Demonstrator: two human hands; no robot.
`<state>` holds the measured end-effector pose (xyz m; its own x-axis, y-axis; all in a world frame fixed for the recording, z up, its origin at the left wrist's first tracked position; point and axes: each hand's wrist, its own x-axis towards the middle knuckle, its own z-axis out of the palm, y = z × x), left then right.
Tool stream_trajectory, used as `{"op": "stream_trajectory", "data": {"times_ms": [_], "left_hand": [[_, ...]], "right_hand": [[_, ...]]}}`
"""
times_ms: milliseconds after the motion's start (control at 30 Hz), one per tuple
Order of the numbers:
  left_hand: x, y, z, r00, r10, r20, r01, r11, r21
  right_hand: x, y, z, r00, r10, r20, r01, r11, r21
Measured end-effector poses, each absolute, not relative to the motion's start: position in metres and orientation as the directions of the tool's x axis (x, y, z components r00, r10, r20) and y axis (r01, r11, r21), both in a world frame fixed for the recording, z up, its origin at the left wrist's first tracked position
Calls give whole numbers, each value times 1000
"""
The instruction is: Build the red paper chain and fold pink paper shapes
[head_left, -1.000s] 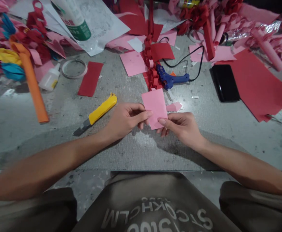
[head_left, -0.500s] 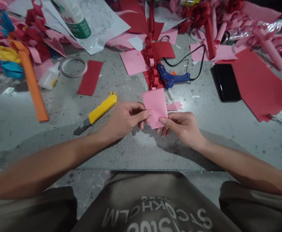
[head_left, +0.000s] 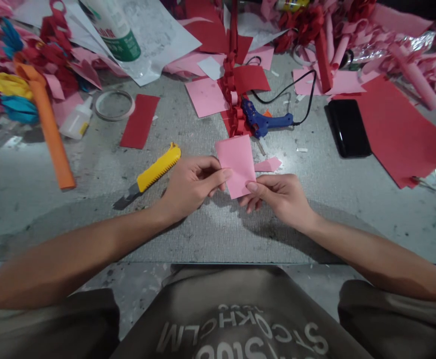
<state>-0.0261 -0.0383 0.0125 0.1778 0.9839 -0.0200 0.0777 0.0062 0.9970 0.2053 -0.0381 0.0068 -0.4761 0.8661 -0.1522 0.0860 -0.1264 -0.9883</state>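
Observation:
A small pink paper (head_left: pixel 237 162) is held up between both hands, above the middle of the table. My left hand (head_left: pixel 195 184) pinches its left edge, thumb on top and fingers behind. At the lower right corner my right hand (head_left: pixel 277 195) grips the same paper between thumb and fingers. A yellow box cutter (head_left: pixel 158 168) lies just left of my left hand, its blade end toward the lower left. Beyond the paper are a red paper chain (head_left: pixel 237 117) and a blue glue gun (head_left: pixel 268 120). A pink scrap (head_left: pixel 269 164) lies behind my right hand.
Left on the table (head_left: pixel 203 244) are a red paper strip (head_left: pixel 140 121), a tape ring (head_left: pixel 114 104), a glue bottle (head_left: pixel 77 118) and an orange paper strip (head_left: pixel 53 134). On the right, a black phone (head_left: pixel 350 128) lies beside red sheets (head_left: pixel 408 129). Pink and red paper piles line the back.
The pink paper has shifted slightly left, with both hands still on it. My left hand has moved slightly left too. The things on the table look unchanged.

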Motion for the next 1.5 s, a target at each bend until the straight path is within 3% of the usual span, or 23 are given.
{"op": "stream_trajectory", "data": {"times_ms": [267,500,600,667,733,767,833,900,1000,1200,1367,1500], "left_hand": [[-27,-36,11,207,978,-15,50,5,999],[-27,-33,-1,229,969,-87,-58,102,993],[-34,-26,-1,40,999,-21,-116,25,993],[-40,-22,10,-105,982,158,-10,-160,987],[-45,-22,27,33,913,407,260,-401,879],[-46,-23,35,223,843,489,383,-537,752],[-43,-28,47,580,679,450,505,-733,456],[-38,-33,52,752,581,311,509,-812,287],[-30,-36,50,822,547,160,489,-820,297],[-34,-27,39,866,488,104,392,-794,465],[-51,-23,32,878,457,141,390,-855,342],[-68,-19,35,861,500,94,431,-814,390]], "right_hand": [[206,-38,9,-449,888,-100,47,-89,-995],[205,-42,4,-346,935,-74,25,-70,-997],[206,-42,7,-428,897,-113,61,-96,-994],[207,-40,11,-493,861,-121,104,-79,-991],[208,-38,15,-567,813,-137,183,-38,-982],[208,-37,17,-600,787,-144,227,-4,-974],[209,-36,21,-665,736,-123,310,123,-943],[210,-37,23,-721,691,-48,347,300,-889],[210,-38,23,-764,646,13,348,428,-834],[211,-36,24,-777,630,-2,291,356,-888],[215,-32,29,-813,582,-29,251,305,-919],[219,-29,33,-803,580,-138,278,159,-947]]}}
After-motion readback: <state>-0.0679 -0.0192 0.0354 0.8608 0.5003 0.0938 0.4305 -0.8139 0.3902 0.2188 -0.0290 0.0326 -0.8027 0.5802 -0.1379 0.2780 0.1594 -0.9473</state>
